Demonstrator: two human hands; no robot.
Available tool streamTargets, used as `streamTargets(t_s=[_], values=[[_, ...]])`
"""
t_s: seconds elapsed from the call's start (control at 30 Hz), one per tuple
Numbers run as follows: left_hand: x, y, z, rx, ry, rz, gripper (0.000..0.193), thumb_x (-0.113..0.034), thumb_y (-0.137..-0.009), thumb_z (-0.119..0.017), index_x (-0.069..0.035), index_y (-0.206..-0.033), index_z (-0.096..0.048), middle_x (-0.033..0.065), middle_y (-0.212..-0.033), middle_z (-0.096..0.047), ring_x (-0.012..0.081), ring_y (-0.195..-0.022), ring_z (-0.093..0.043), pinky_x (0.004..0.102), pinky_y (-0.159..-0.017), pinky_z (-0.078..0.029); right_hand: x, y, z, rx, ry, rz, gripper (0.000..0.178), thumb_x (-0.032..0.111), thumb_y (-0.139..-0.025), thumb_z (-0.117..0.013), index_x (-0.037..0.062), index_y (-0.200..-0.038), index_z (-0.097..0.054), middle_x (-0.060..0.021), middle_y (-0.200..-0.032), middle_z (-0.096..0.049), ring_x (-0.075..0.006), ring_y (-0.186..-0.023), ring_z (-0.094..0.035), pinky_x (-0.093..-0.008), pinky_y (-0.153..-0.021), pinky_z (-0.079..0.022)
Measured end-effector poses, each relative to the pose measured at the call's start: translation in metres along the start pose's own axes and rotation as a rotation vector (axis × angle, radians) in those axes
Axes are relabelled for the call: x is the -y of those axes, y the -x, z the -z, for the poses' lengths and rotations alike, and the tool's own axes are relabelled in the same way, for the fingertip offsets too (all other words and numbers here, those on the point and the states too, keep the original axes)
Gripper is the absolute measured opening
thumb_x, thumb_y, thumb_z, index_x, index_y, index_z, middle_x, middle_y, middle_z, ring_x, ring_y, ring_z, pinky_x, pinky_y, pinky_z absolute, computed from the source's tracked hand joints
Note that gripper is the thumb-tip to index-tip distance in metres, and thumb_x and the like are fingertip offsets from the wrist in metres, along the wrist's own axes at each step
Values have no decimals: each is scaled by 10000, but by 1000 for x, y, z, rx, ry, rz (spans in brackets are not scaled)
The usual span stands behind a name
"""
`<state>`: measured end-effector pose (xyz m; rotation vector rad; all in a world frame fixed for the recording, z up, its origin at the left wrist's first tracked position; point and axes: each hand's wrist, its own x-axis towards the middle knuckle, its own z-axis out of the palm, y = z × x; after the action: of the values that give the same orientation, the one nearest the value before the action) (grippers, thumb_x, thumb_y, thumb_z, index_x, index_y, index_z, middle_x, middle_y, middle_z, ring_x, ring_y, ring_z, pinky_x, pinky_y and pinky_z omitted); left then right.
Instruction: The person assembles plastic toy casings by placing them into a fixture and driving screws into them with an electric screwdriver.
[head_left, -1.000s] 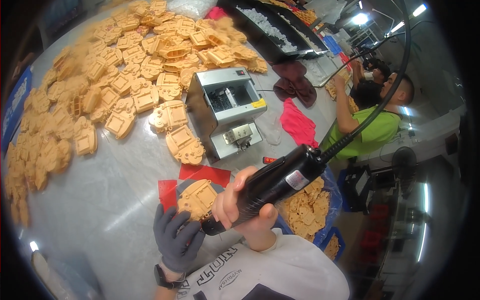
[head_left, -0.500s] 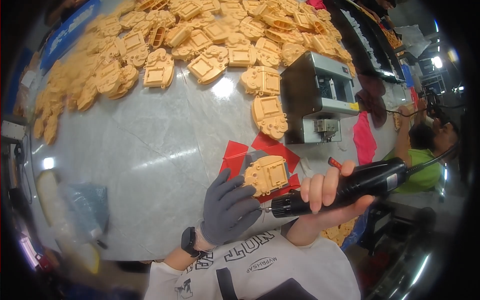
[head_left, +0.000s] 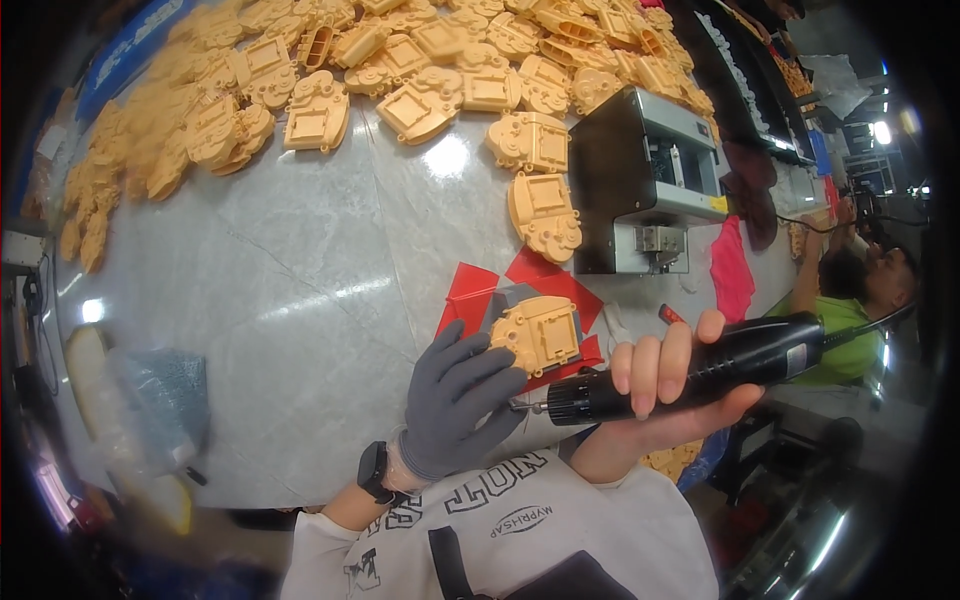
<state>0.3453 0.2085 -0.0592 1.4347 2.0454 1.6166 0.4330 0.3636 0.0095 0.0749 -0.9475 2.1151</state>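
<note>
My left hand (head_left: 455, 405), in a grey glove, is beside a yellow-orange plastic housing (head_left: 545, 335), its upper fingers at the housing's left edge. Its lower fingers come together at the tip of a screwdriver bit; whatever is between them is too small to make out. A black corded electric screwdriver (head_left: 720, 365) lies in my bare right hand (head_left: 665, 390), fingers wrapped round its body, bit pointing left. The housing rests face up on a dark grey block (head_left: 512, 296), partly hidden, with red sheets (head_left: 470, 290) around it on the table.
Many similar housings (head_left: 420, 105) are heaped across the far side of the grey table (head_left: 290, 330). A black and silver machine (head_left: 640, 190) stands at right, near a pink cloth (head_left: 732, 270). Clear plastic bags (head_left: 165, 400) lie at left. Another person (head_left: 840, 300) sits at far right.
The whole view has shifted slightly, so the far things appear higher. The screwdriver and both hands keep nearly the same place by the housing, the bit tip still at my left fingers.
</note>
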Motion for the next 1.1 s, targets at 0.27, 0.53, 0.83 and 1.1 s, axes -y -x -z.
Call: streamTargets(t_s=[0.27,0.53,0.83,1.1], values=[[4,1,2,56,-18,-63,298,-144,-629,-727,-151,-910,-630,53,-1066,-563,307,-1051,-505,514,-971,-359,4,-3,1,17,-18,0,509,471,-883,-513,35,-1117,-395,-68,-693,-484,-172,-530,-488,-323,-558,-384],[3,2,5,79,-46,-57,274,-157,-641,-727,-150,-899,-633,52,-1047,-569,304,-1048,-507,511,-982,-351,4,-3,1,14,-13,-5,497,456,-883,-519,35,-1116,-396,-69,-692,-487,-172,-534,-496,-326,-563,-387],[3,1,4,62,-19,-44,283,-160,-638,-731,-149,-906,-640,49,-1036,-571,300,-1046,-512,513,-975,-358,4,-3,0,18,4,-13,501,455,-878,-527,36,-1117,-392,-65,-697,-490,-164,-535,-498,-336,-582,-402],[3,1,2,68,-21,-46,281,-152,-634,-718,-144,-903,-638,54,-1034,-571,304,-1047,-512,518,-967,-363,4,0,2,-10,-3,-4,544,512,-865,-514,52,-1122,-379,-62,-697,-488,-170,-528,-494,-338,-580,-404]])
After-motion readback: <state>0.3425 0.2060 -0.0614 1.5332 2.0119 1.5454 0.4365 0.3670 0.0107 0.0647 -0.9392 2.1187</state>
